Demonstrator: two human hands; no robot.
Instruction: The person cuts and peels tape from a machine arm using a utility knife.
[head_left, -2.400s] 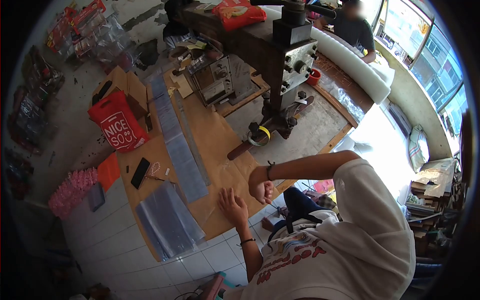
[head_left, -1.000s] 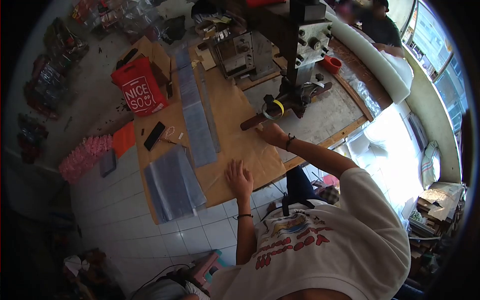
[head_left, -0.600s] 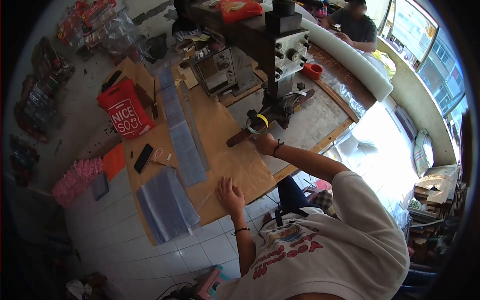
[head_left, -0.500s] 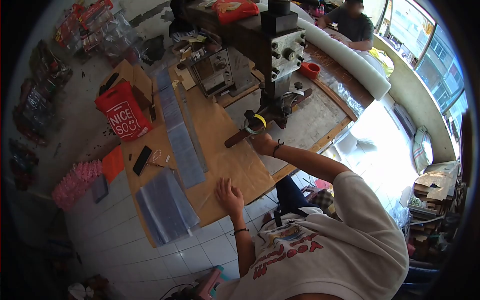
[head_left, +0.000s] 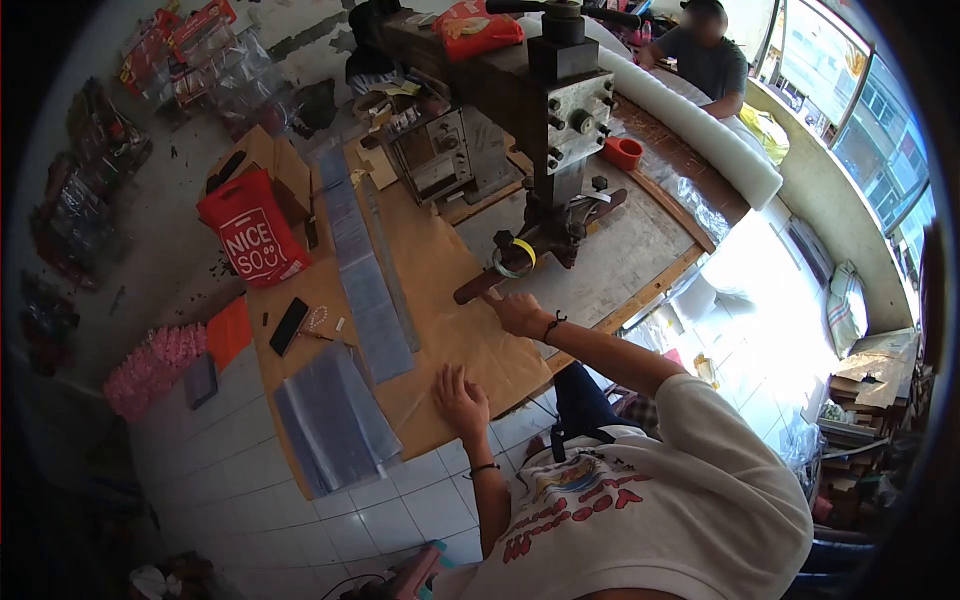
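Observation:
My left hand point(head_left: 461, 401) lies flat on the brown sheet point(head_left: 440, 275) near the table's front edge, fingers apart, holding nothing. My right hand point(head_left: 514, 313) is beside the end of the dark bar point(head_left: 474, 291) under the press point(head_left: 578, 120); its index finger points at the bar and the other fingers look curled. A yellow tape ring point(head_left: 525, 256) hangs round the bar. Left of my left hand lies a stack of clear plastic sheets point(head_left: 337, 422), with a long plastic strip point(head_left: 365, 295) and a metal ruler point(head_left: 397, 280) behind it.
At the left of the table are a phone point(head_left: 289, 326), a red bag point(head_left: 254, 232) and a cardboard box point(head_left: 280, 172). A red tape holder point(head_left: 622, 152) sits behind the press, near a white foam roll point(head_left: 690, 120). A person point(head_left: 705, 62) sits at the back right.
My right hand, raised and curled near my body earlier, has moved forward to the bar and most recently slightly back from it, index finger extended. My left hand stays on the sheet.

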